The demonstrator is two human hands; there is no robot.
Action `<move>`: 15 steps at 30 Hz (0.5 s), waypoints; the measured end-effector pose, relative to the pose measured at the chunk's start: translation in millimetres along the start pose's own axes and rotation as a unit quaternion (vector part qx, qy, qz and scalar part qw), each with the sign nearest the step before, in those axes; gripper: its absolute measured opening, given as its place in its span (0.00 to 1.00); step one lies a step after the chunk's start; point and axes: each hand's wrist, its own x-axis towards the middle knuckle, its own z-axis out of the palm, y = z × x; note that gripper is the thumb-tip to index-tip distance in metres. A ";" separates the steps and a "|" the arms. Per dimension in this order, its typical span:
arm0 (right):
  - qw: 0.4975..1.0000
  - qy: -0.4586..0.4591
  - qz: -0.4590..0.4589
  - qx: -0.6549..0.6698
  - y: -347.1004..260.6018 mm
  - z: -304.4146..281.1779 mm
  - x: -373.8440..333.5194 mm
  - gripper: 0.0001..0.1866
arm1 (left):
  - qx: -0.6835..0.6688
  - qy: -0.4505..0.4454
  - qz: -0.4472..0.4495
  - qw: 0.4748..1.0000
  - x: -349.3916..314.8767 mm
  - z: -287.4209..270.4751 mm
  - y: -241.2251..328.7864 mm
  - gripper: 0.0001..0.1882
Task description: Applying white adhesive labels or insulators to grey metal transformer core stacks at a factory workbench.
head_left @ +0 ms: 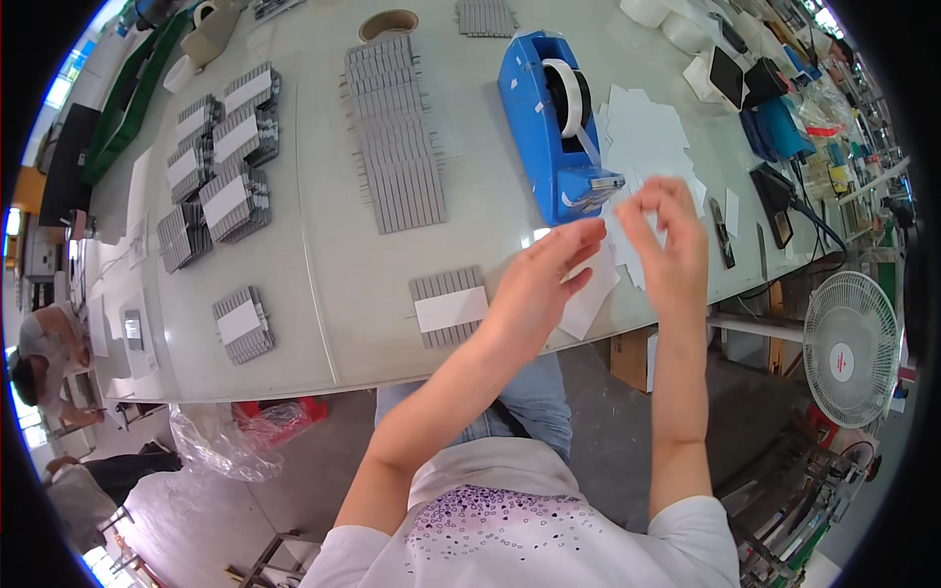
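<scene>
Our left hand: half open, apparently empty. Our right hand: fingers curled together beside a blue tape dispenser; hold unclear. On our surface: one papered grey stack, nearby; papered stacks, leftward, seemingly done; long unpapered grey row, seemingly left.

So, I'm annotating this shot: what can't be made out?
In the head view:
Bare right hand: blur obscures whether it pinches anything.
Brown cardboard box: top hidden by the pale glossy tabletop.
Farthest grey ribbed stack: far end cut off by the upper edge.
</scene>
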 end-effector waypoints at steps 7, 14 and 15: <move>0.996 0.011 0.055 0.063 6.9 -0.4 -33.9 0.04 | -0.233 -0.011 -0.099 0.967 26.8 15.9 7.3 0.14; 0.985 0.014 -0.070 -0.156 18.5 17.7 -33.2 0.05 | -0.189 0.095 -0.004 0.977 37.3 7.8 -15.2 0.08; 0.979 0.041 -0.090 -0.179 46.7 21.1 -37.7 0.07 | -0.174 0.117 0.024 0.977 41.8 13.9 -33.2 0.08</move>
